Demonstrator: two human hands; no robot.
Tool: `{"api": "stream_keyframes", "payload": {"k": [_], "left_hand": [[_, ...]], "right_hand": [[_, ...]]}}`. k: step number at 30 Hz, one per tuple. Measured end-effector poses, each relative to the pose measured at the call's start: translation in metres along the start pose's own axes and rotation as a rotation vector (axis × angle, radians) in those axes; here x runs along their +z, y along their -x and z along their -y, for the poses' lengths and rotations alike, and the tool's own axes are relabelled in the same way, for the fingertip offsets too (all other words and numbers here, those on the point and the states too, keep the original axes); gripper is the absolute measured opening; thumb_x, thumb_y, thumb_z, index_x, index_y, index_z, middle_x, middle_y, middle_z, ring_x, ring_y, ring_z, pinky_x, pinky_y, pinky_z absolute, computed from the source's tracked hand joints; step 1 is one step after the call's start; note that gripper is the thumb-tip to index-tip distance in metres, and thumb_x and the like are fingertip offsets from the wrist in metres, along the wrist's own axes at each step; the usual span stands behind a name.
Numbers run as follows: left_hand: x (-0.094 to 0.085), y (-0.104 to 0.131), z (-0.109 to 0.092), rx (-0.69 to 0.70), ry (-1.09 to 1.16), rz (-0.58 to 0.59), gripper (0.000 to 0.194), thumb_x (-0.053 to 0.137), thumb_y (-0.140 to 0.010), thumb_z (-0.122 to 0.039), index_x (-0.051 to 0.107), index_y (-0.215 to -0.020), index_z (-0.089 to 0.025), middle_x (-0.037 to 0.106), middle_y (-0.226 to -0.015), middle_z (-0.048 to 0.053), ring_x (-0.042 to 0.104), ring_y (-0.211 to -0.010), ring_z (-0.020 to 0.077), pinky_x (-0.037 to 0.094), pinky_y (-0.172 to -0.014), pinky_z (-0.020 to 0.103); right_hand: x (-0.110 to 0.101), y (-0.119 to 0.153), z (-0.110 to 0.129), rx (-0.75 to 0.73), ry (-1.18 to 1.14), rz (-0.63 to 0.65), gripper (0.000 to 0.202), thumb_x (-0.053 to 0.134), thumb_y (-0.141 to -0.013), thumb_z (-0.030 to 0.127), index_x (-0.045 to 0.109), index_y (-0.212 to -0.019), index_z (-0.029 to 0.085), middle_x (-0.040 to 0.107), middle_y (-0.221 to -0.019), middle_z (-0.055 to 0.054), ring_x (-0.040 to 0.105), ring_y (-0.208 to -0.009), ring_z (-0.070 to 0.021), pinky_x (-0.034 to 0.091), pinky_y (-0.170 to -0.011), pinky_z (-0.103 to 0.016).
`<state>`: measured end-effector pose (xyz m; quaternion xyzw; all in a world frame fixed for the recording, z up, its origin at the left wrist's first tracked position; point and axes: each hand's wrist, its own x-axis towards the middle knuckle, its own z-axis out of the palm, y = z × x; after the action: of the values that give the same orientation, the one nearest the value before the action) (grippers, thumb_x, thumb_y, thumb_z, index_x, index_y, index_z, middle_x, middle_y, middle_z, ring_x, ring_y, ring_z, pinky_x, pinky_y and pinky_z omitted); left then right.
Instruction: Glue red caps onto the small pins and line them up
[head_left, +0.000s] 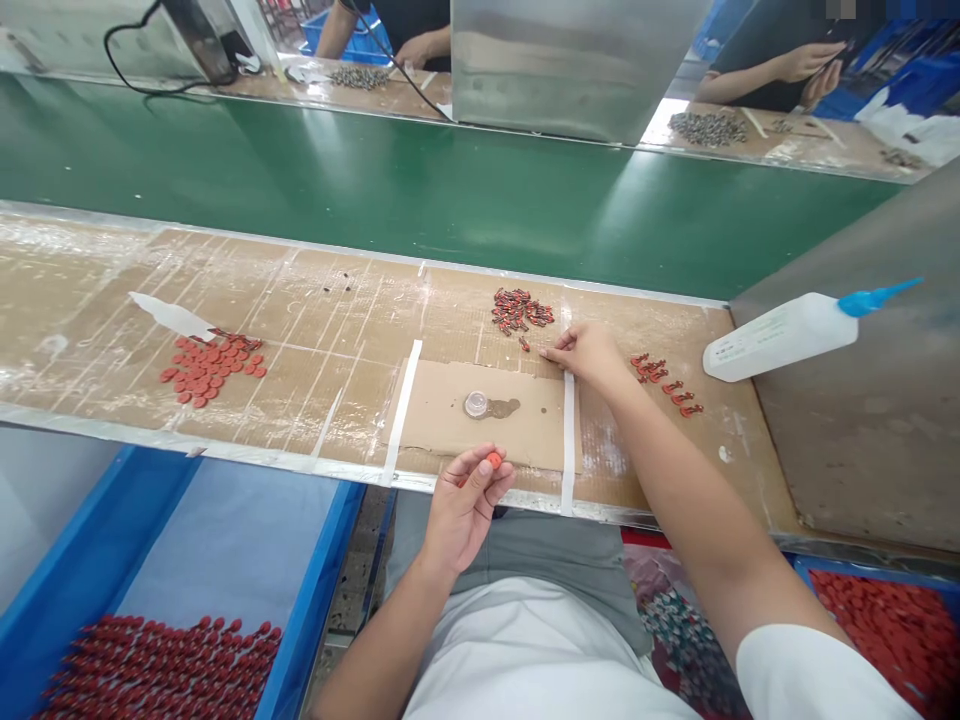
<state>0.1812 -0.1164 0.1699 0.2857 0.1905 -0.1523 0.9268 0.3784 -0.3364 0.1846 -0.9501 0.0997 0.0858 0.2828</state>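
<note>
Red round piece (493, 460) is sitting pinched in the left hand (466, 498), thumb against fingers, near the front edge of the counter (390, 300). Right hand (589, 355) is reaching farther in, fingertips nearly together, just beside a lone red-and-black piece (523, 344); can't tell if it's gripping anything. Cardboard sheet (442, 430) is lying along the front edge, carrying a clear dish (475, 404). Wide gap is running left to the red disc pile (199, 375); bottle (784, 338) is standing near the right edge.
</note>
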Motion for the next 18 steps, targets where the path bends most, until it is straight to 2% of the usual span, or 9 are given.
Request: {"api": "stream_keyframes", "payload": {"k": [3,6,10,12,14,16,18], "left_hand": [[-0.001,0.001,-0.001,0.004,0.013,-0.001,0.018,0.074,-0.080,-0.018,0.073,-0.097,-0.017,0.075,-0.100,0.005,0.071,-0.085,0.0104,0.058,-0.084,0.022],[-0.001,0.001,-0.002,-0.001,0.014,-0.004,0.017,0.073,-0.080,-0.018,0.073,-0.097,-0.016,0.074,-0.100,0.005,0.071,-0.084,0.0105,0.058,-0.085,0.022],[-0.003,0.002,-0.003,-0.009,0.022,-0.003,0.017,0.072,-0.082,-0.018,0.073,-0.098,-0.015,0.074,-0.100,0.005,0.071,-0.084,0.0100,0.058,-0.084,0.021],[-0.004,0.002,-0.004,-0.009,0.029,-0.003,0.017,0.071,-0.082,-0.018,0.073,-0.098,-0.015,0.074,-0.100,0.005,0.071,-0.084,0.0097,0.058,-0.084,0.021],[-0.005,0.002,-0.005,-0.008,0.037,-0.005,0.017,0.071,-0.082,-0.018,0.073,-0.099,-0.015,0.074,-0.100,0.005,0.071,-0.084,0.0096,0.058,-0.085,0.021],[-0.007,0.002,-0.007,-0.006,0.045,-0.007,0.017,0.071,-0.082,-0.018,0.073,-0.098,-0.015,0.074,-0.100,0.006,0.071,-0.084,0.0095,0.058,-0.085,0.020],[-0.008,0.001,-0.008,-0.005,0.052,-0.008,0.017,0.071,-0.082,-0.018,0.073,-0.098,-0.015,0.074,-0.100,0.005,0.071,-0.084,0.0095,0.058,-0.085,0.021]], "right_hand": [[-0.004,-0.004,0.001,0.038,-0.033,0.083,0.015,0.076,-0.072,0.026,0.064,-0.071,0.016,0.069,-0.062,-0.004,0.064,-0.053,-0.0150,0.051,-0.057,-0.026],[-0.009,-0.006,0.006,0.044,-0.014,0.091,0.013,0.077,-0.066,0.017,0.065,-0.071,0.016,0.066,-0.054,-0.002,0.066,-0.052,-0.0171,0.053,-0.059,-0.028],[-0.013,-0.005,0.013,0.016,-0.021,0.078,0.015,0.077,-0.057,0.007,0.065,-0.061,0.016,0.057,-0.041,0.001,0.067,-0.054,-0.0198,0.056,-0.063,-0.030],[-0.013,-0.002,0.014,0.002,-0.073,0.086,0.014,0.077,-0.059,0.008,0.066,-0.064,0.015,0.061,-0.044,0.000,0.068,-0.055,-0.0196,0.057,-0.060,-0.029],[-0.011,0.003,0.013,-0.015,-0.154,0.112,0.012,0.075,-0.066,0.013,0.067,-0.074,0.015,0.069,-0.057,-0.003,0.070,-0.058,-0.0183,0.058,-0.058,-0.027],[-0.007,0.009,0.009,-0.047,-0.333,0.140,0.015,0.075,-0.071,0.020,0.066,-0.082,0.015,0.074,-0.070,-0.006,0.072,-0.064,-0.0177,0.058,-0.055,-0.024],[-0.001,0.014,0.003,-0.074,-0.531,0.140,0.025,0.080,-0.069,0.029,0.067,-0.086,0.015,0.075,-0.075,-0.007,0.073,-0.067,-0.0184,0.057,-0.052,-0.023]]}}
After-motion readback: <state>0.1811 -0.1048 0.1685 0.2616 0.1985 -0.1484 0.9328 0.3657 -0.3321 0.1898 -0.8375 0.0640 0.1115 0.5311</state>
